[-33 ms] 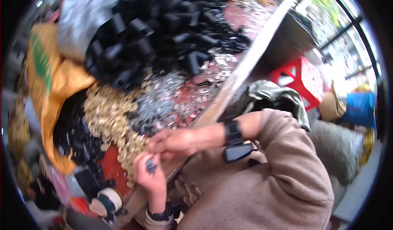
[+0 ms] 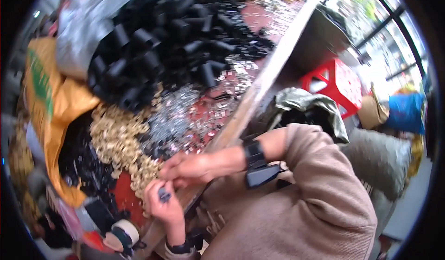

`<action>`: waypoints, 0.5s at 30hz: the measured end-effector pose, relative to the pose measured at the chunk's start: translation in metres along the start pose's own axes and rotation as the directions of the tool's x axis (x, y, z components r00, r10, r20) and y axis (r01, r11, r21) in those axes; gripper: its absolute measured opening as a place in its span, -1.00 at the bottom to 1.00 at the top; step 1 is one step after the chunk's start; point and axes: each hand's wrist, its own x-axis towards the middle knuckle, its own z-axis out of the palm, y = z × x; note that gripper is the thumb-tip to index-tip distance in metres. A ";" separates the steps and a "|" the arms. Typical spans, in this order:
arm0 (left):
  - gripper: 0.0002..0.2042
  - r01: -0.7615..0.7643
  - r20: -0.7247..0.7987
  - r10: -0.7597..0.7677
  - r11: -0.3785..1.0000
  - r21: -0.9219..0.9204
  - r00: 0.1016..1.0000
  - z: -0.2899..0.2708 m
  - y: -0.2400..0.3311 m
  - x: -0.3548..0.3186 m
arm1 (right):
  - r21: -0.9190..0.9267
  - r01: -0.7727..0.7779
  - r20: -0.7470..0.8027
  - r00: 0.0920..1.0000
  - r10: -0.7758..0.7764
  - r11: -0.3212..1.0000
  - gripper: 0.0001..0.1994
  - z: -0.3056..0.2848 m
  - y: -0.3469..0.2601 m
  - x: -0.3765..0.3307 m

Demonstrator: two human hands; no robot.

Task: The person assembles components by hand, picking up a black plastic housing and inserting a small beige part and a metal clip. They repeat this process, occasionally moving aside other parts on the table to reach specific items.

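My left hand is curled closed around a small dark grey part, which shows between its fingers. My right hand meets it from the right, thumb and fingers pinched together by the left fingertips. Whatever lies in that pinch is too small and blurred to make out. Both hands hover over the near wooden edge of the worktop. Just beyond them lies a heap of tan ring-shaped pieces, and beside it a pile of small silvery metal pieces.
Black tubular parts spill from a clear plastic bag at the back. An orange sack with small black pieces lies left. A tape roll sits near left. A red plastic stool and stuffed sacks stand right.
The whole picture has slid slightly left. My hands stay together in nearly the same pose, the left one still around the small dark part.
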 end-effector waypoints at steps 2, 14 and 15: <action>-0.88 -0.079 0.011 0.079 0.995 0.059 0.997 -0.002 0.002 0.008 | 0.141 0.064 0.091 0.993 -0.077 0.988 -0.91 0.003 0.006 0.008; -0.85 -0.134 -0.030 0.141 0.976 0.172 0.990 0.005 0.022 0.030 | 0.144 0.137 0.120 0.981 -0.155 0.980 -0.91 0.005 -0.013 -0.007; -0.83 -0.105 -0.022 0.109 0.987 0.125 0.994 0.008 0.022 0.032 | 0.124 0.136 0.097 0.984 -0.149 0.983 -0.90 0.000 -0.015 -0.009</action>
